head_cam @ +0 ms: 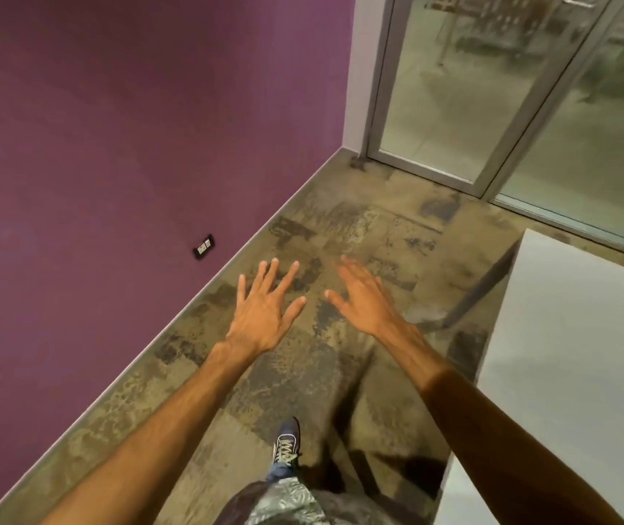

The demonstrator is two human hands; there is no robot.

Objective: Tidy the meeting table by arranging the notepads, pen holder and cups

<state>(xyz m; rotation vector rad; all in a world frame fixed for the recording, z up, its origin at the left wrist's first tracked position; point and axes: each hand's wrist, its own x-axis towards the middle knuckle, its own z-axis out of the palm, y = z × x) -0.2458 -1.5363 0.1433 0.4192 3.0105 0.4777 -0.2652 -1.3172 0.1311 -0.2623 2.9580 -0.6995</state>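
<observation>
Your left hand [265,312] and right hand [363,301] hang mid-frame, both spread and empty, palms down over the patterned floor [302,229]. Outward from them, the white table [568,335] fills the lower right of the frame; your right hand is the nearer. No notepads, pen holder or cups show on its visible bare corner. Judged from this, turn rightward to find them.
</observation>
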